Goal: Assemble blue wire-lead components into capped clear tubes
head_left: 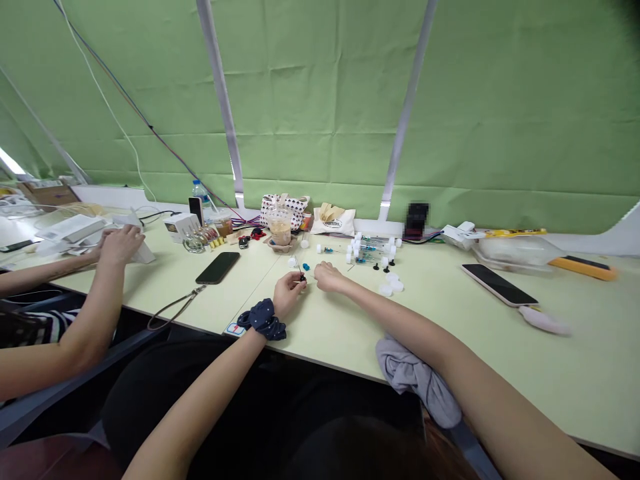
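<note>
My left hand (287, 294), a dark dotted scrunchie (265, 320) round its wrist, pinches a small black part (303, 277) with a thin stem pointing up. Just to the right, my right hand (327, 277) is closed with fingertips together near the black part; what it holds, if anything, is too small to make out. Beyond the hands lie a small blue piece (306, 267) and a white cap (293, 263). Clear tubes with white caps and blue parts (373, 249) are piled to the right. Several black pieces (387, 269) and white discs (391, 287) lie closer in.
A phone with a strap (218, 268) lies left, another phone (500, 284) right. A drink cup (279, 230), a patterned bag (285, 212) and a tissue pack (333, 221) stand behind. At far left, another person's hands (121, 243) handle a white box. Grey cloth (417, 380) hangs at the front edge.
</note>
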A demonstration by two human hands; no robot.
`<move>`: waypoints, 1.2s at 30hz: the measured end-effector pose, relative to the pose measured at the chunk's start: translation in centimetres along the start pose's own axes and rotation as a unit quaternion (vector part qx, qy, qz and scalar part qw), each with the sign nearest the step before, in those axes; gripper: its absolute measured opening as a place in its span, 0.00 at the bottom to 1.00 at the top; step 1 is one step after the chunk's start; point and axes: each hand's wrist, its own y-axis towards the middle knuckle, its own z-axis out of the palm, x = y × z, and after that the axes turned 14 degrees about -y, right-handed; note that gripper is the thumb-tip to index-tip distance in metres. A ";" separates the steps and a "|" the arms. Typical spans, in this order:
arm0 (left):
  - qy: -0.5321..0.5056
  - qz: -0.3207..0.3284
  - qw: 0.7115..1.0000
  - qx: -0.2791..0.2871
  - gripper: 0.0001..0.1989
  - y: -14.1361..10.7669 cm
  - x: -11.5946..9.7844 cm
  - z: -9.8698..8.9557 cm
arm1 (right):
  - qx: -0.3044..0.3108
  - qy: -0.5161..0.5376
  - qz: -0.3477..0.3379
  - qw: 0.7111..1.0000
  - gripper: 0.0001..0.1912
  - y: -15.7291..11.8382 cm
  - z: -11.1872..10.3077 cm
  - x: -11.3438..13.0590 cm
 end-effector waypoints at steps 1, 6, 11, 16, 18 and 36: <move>0.003 0.001 1.000 -0.001 0.21 0.0 0.0 0.0 | -0.007 0.009 -0.001 1.000 0.16 0.1 -0.4 -0.6; 0.010 -0.002 1.000 -0.003 0.21 0.1 0.2 0.0 | -0.020 0.032 -0.014 0.999 0.09 0.3 -2.4 -5.3; 0.007 -0.004 1.000 -0.008 0.21 0.2 0.2 0.0 | -0.008 0.037 -0.006 0.999 0.09 -0.6 -1.6 -9.1; 0.011 -0.009 1.000 -0.012 0.21 0.1 0.0 0.0 | -0.011 0.040 -0.002 0.999 0.09 -1.5 0.2 -11.1; 0.007 -0.008 1.000 -0.012 0.21 0.1 0.0 0.1 | -0.028 0.037 -0.013 0.999 0.09 -1.8 0.6 -11.6; 0.006 -0.010 1.000 -0.010 0.21 -0.1 -0.4 0.3 | -0.076 0.016 -0.099 0.992 0.16 -3.0 2.1 -11.5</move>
